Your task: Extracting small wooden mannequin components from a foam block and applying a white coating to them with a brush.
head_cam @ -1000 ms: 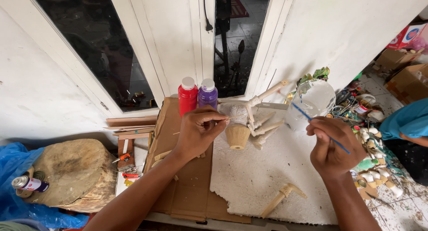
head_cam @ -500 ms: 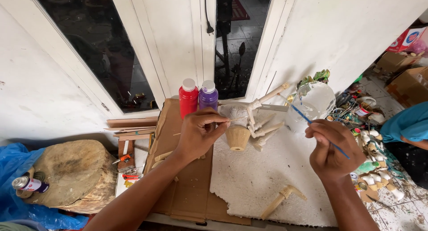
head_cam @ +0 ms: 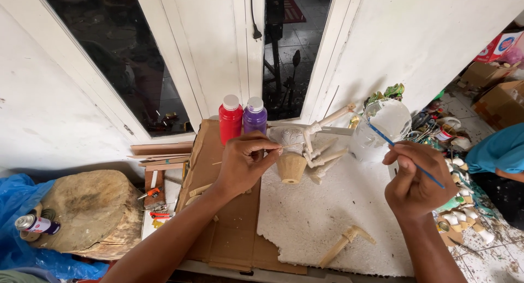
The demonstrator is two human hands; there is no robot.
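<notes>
foam board (head_cam: 327, 217) carried the work | wooden puppet (head_cam: 297, 152) stood at its far edge | left hand (head_cam: 245, 163) pinched a thin stick (head_cam: 292, 145) against it | right hand (head_cam: 415, 179) gripped a brush (head_cam: 404, 154) by the jar (head_cam: 382, 127) | painting step, next needed a steady tip

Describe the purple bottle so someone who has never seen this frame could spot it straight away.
Start at the white door frame between the two dark glass panes. At its foot, on the brown cardboard sheet, two white-capped paint bottles stand side by side, just beyond the left hand. The purple paint bottle is the right one, next to the red paint bottle.
</notes>
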